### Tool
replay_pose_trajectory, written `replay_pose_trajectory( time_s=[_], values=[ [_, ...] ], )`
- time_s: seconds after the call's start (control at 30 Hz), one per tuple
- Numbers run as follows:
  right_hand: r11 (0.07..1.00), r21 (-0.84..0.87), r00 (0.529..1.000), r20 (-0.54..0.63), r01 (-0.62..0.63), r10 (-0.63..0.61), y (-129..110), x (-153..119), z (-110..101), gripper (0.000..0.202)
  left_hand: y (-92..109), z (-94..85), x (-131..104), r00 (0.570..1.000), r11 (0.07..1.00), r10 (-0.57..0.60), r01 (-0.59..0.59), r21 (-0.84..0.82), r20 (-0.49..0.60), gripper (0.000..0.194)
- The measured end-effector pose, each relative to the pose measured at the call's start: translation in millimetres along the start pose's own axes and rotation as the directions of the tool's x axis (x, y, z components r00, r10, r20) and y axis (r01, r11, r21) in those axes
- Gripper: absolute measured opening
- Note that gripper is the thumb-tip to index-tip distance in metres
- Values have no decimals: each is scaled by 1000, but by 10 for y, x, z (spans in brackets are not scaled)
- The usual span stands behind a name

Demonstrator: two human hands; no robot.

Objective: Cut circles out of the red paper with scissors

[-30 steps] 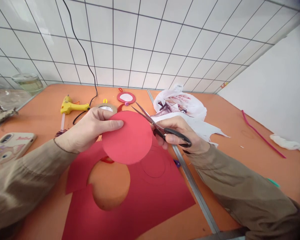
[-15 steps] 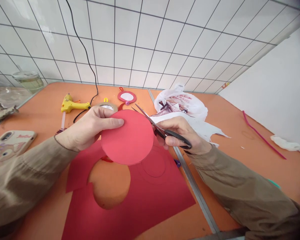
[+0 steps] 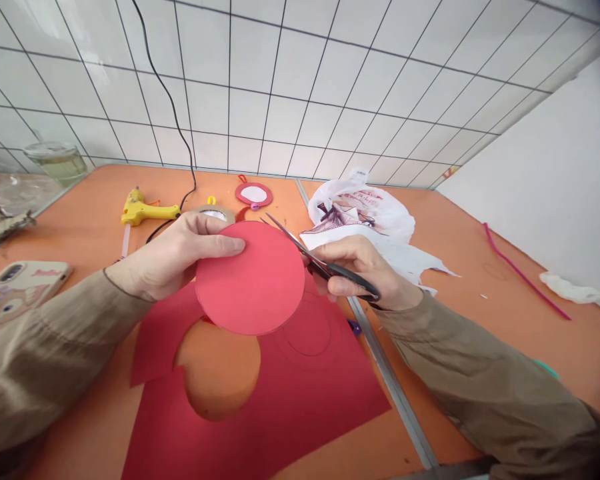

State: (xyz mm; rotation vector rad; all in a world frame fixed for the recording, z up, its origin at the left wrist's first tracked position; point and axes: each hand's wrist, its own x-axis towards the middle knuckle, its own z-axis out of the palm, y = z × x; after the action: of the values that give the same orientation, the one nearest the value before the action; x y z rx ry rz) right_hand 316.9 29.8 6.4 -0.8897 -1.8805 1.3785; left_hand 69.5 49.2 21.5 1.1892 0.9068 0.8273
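Note:
My left hand [image 3: 180, 253] pinches a red paper circle [image 3: 251, 287] at its upper left, thumb on top and fingers behind. Black-handled scissors [image 3: 347, 275] are in my right hand [image 3: 365, 270], their blades pointing up and left along the circle's upper right edge, slightly parted at the tips. Below the circle lies a large red paper sheet [image 3: 300, 400] with a round hole cut in it. Pencilled rings show on the sheet, partly covered by the circle.
A yellow glue gun [image 3: 147, 210] with a black cord, a tape roll [image 3: 215, 213] and a small red-and-white round ornament [image 3: 254, 194] lie at the back. Behind my right hand is a white plastic bag [image 3: 365, 207]. A phone [image 3: 25, 290] rests at left, a pink stick [image 3: 525, 270] at right.
The red circle has shifted slightly left and down in my left hand. The scissors have moved a little left with it.

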Motion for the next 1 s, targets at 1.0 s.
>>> replay_pose_trajectory(
  time_s=[1.0],
  values=[
    [999, 26, 1000, 3, -21, 21, 67, 20, 30, 39, 32, -9, -18, 1000, 998, 11, -10, 55, -10, 5]
  ],
)
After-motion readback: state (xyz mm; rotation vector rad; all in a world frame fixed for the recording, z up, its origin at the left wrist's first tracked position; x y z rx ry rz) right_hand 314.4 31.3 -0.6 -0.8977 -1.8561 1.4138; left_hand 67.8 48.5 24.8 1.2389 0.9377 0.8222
